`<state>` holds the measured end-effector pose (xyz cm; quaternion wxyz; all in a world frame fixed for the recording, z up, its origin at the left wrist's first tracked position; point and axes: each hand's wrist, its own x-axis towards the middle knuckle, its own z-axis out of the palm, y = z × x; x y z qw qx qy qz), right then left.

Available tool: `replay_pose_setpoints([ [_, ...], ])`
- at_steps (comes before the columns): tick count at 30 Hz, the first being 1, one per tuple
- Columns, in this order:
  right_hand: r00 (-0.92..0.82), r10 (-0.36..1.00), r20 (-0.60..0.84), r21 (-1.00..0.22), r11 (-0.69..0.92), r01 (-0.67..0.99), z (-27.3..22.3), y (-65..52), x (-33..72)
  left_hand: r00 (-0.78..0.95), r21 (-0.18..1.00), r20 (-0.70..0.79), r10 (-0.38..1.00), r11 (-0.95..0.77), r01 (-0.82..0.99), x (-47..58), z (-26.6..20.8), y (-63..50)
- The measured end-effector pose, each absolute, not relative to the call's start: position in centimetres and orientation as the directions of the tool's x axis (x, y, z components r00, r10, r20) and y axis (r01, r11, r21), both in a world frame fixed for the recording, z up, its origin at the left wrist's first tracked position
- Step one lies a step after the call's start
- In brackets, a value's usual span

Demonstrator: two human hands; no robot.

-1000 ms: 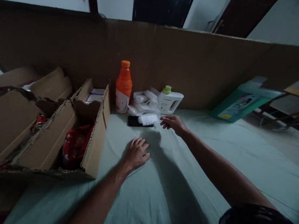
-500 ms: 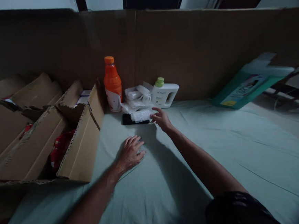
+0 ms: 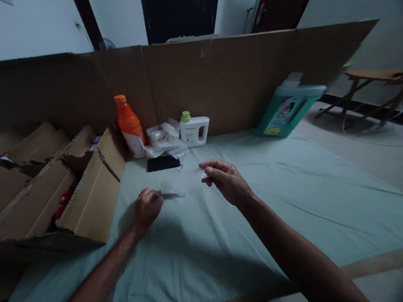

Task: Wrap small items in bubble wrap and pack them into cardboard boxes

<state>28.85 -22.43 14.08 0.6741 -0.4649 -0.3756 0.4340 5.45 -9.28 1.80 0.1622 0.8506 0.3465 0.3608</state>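
One bubble-wrap piece [image 3: 176, 184], in right hand [image 3: 227, 180]

Clear bubble wrap [image 3: 175, 185], orange bottle [image 3: 130, 125], white jug [image 3: 190, 136] (lime cap [image 3: 185, 116]), pale green cloth [image 3: 294, 176]

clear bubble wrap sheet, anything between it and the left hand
Nothing visible stands between the clear bubble wrap sheet and the left hand, curled beside its left end; contact is unclear. The right hand holds the other end. The flat black rectangular object lies beyond the sheet, not between them.
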Motion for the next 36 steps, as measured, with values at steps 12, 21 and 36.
replay_pose_setpoints([
  [12,0.139,0.928,0.347,-0.867,0.373,-0.329,18.5,-28.3,25.8,0.376,0.828,0.344,0.86,-0.467,0.311,7.4,5.7,-18.8],
  [21,0.361,0.776,0.517,-0.816,0.574,-0.064,21.6,-32.8,27.5,0.526,0.931,0.156,0.836,-0.303,0.205,8.4,4.4,-23.6],
  [36,0.347,0.928,0.139,-0.949,0.224,-0.221,11.4,-19.0,31.6,0.599,0.99,-0.135,0.789,0.124,0.06,7.2,3.3,-27.2],
])
